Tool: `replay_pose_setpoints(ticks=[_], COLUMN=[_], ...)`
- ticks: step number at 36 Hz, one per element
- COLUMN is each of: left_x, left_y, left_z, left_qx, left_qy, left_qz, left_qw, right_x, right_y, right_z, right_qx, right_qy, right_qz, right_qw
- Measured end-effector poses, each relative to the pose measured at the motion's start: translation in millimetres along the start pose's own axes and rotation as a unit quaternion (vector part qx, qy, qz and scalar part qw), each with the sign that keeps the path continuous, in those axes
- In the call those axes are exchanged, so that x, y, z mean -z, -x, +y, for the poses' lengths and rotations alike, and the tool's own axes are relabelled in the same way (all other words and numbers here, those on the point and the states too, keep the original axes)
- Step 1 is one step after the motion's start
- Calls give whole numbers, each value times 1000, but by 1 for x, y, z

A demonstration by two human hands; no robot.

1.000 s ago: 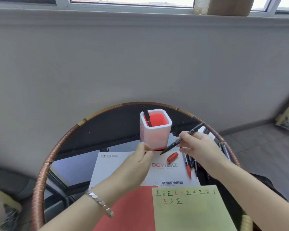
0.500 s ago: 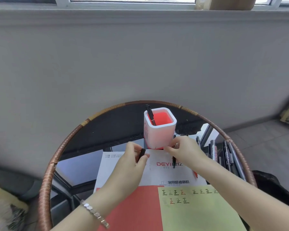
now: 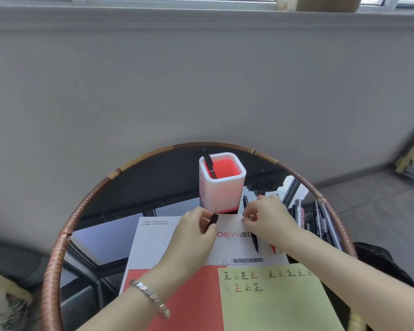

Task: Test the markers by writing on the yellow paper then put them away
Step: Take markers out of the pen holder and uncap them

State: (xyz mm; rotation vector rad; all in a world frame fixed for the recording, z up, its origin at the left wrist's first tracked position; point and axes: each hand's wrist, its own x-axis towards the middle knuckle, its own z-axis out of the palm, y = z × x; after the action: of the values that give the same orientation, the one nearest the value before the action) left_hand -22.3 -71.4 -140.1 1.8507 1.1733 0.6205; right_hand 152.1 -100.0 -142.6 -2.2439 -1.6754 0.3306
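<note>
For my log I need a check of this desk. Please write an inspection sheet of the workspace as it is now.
Surface: round glass table with a woven rim, reflective.
Job's things: yellow paper near the front edge, already carrying rows of test marks; white pen cup with red inside, one black marker standing in it; spare markers lying at the right.
Clutter: white and red printed booklet under the paper.
Hands: left hand pinches a black cap; right hand grips a marker, details hidden.
Cables: nothing seen.
Surroundings: grey wall, window sill above, tiled floor at right.
</note>
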Motion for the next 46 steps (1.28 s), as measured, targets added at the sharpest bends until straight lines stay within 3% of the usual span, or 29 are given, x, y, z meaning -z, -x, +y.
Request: replay_pose_setpoints(ticks=[8, 16, 21, 26, 33, 39, 43, 46], left_x=[-41, -44, -15, 19, 53, 65, 67, 67], left_y=[-22, -31, -23, -14, -8, -5, -3, -1], left_z=[17, 22, 14, -4, -13, -11, -6, 0], left_qx=[-22, -29, -52, -39, -18, -32, -48, -66], left_qy=[-137, -140, -118, -109, -103, -92, -80, -65], left_qz=[-16, -35, -14, 20, 39, 46, 59, 77], left_qw=[990, 989, 992, 993, 994, 994, 994, 993], right_x=[3, 32, 59, 68, 51, 39, 45, 56], right_y=[1, 2, -11, -41, -74, -85, -73, -57], right_z=[19, 23, -7, -46, -89, -93, -91, -86], right_qx=[24, 29, 83, 109, 7, -41, 2, 64], right_qy=[-33, -119, -144, -112, 1, -32, -50, -142], right_qz=[2, 93, 162, 91, -2, -27, 42, 139], right_qw=[999, 988, 973, 984, 1000, 998, 998, 978])
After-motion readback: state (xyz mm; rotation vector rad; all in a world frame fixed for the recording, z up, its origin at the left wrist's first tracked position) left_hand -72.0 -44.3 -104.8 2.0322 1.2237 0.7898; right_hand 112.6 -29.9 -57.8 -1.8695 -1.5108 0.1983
